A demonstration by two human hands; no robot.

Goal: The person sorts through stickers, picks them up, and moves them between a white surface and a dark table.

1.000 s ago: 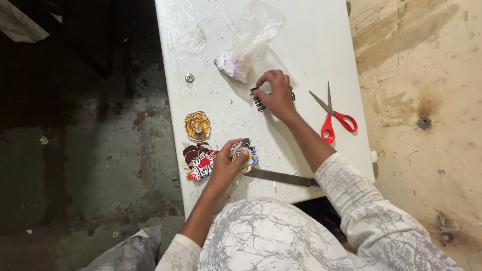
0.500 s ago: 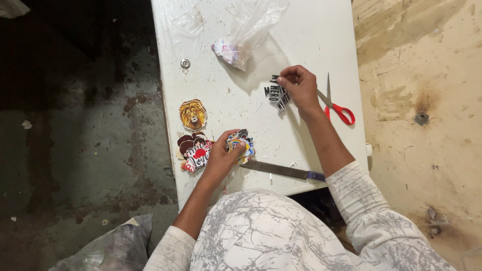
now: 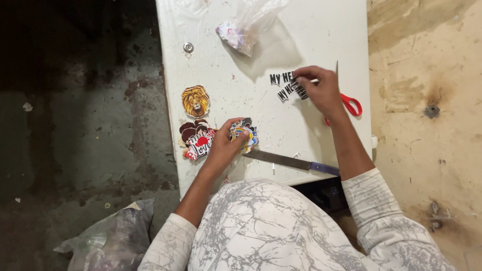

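Landmark: knife (image 3: 292, 161), lying flat near front edge of white table (image 3: 220, 59), blade pointing toward left hand (image 3: 223, 144).

Left grip pinched on colourful sticker (image 3: 245, 134), just above-left of knife tip. Right hand (image 3: 318, 87), well above knife handle, grip clenched on black-and-white lettered sticker (image 3: 284, 86), pressing it flat to table.

Risks, as judged:
- Left wrist close to blade tip; careless slide back = nick.
- Lettered sticker held at one edge only; uneven press = crease or crooked set.
- Red scissors (image 3: 350, 103) partly under right wrist, above knife handle; could snag sleeve or get knocked off edge.
- Lion sticker (image 3: 196, 101) and red-white sticker (image 3: 197, 141), left of knife, near table edge.
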